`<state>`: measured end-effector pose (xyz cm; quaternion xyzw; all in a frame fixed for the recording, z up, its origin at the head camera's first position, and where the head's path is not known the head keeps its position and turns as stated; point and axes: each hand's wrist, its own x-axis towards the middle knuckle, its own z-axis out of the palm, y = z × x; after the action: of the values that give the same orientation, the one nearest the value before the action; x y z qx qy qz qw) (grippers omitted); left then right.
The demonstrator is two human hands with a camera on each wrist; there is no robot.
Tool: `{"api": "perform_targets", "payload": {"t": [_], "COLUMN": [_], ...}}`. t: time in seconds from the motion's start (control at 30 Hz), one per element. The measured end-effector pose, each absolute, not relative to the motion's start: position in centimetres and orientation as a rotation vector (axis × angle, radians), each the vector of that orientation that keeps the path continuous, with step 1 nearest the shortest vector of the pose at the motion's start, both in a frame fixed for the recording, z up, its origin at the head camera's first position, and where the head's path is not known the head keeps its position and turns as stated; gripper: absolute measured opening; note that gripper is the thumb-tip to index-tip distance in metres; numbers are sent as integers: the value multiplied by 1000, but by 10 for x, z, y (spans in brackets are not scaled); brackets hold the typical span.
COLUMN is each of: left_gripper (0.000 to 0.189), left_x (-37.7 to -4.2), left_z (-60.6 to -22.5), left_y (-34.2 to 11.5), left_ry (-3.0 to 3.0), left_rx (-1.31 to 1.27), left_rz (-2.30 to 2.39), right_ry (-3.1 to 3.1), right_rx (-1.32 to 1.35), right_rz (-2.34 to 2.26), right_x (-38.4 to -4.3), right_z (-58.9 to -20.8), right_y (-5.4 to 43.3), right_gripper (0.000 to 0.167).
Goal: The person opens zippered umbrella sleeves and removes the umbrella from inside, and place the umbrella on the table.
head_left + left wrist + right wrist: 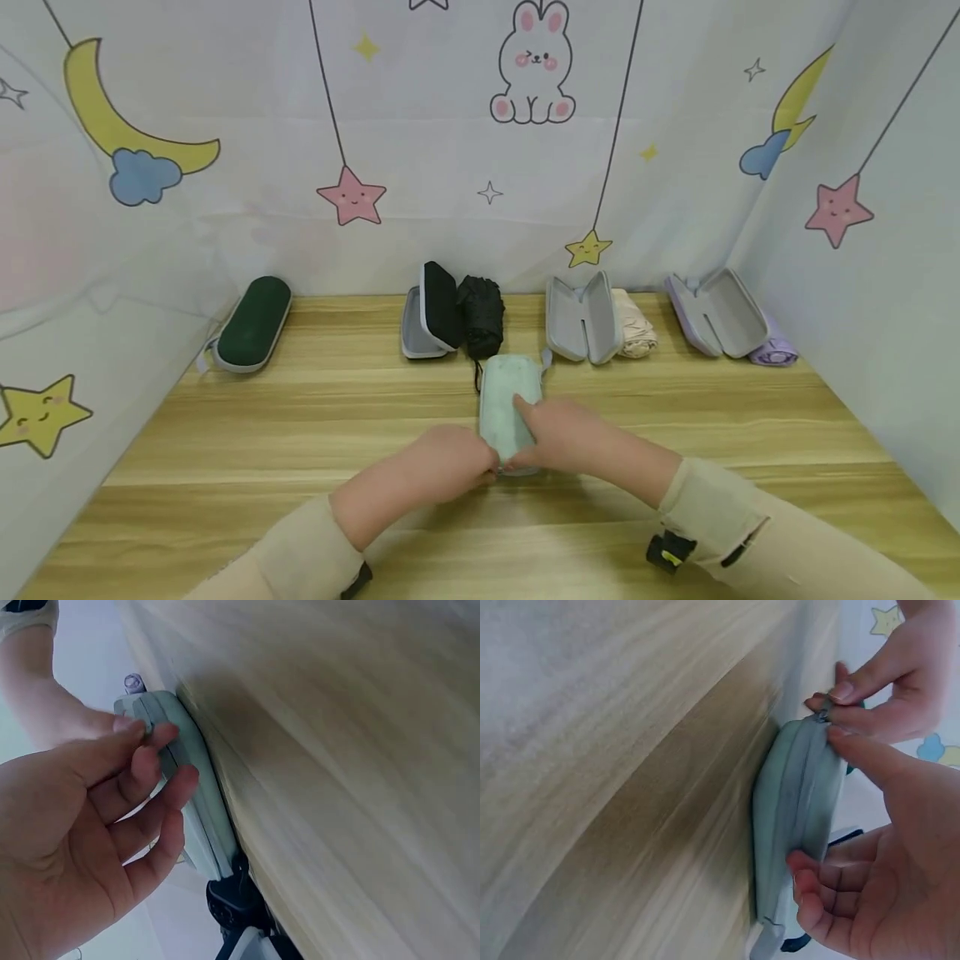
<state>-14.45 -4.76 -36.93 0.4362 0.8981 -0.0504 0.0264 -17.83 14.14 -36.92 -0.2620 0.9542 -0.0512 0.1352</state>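
A mint green zip case [512,408] lies closed on the table in front of me, its long side pointing away. At its near left corner, my left hand [457,458] pinches the zipper pull [823,715] between thumb and forefinger. My right hand [562,433] grips the case from the right, the thumb near the pull and the other fingers along the far part of the side. The right wrist view shows the grey zipper band [801,780] running round the edge and a grey loop [767,941] at the far end.
Along the back wall stand a dark green case [258,323], an open black case [438,310] beside a folded black umbrella [481,317], an open grey case [585,317] by a beige bundle [633,325], and an open lilac case [716,315] by a purple bundle [774,350].
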Motion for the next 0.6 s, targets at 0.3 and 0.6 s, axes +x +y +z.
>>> {"api": "perform_targets", "payload": {"t": [0.3,0.6], "left_gripper": [11,43], "left_x": [-180,-227], "left_z": [-358,-371], "left_y": [-64,-53], "left_ry": [2730,2902], "left_rx": [1009,942], "left_rz": [118,286], "right_ry": [2965,2777], "right_rx": [-1635,-2239], "right_rz": [190,701], "right_x": [-152,-144], "right_z": [-373,-394], "right_y": [140,128], "right_gripper": [42,9]}}
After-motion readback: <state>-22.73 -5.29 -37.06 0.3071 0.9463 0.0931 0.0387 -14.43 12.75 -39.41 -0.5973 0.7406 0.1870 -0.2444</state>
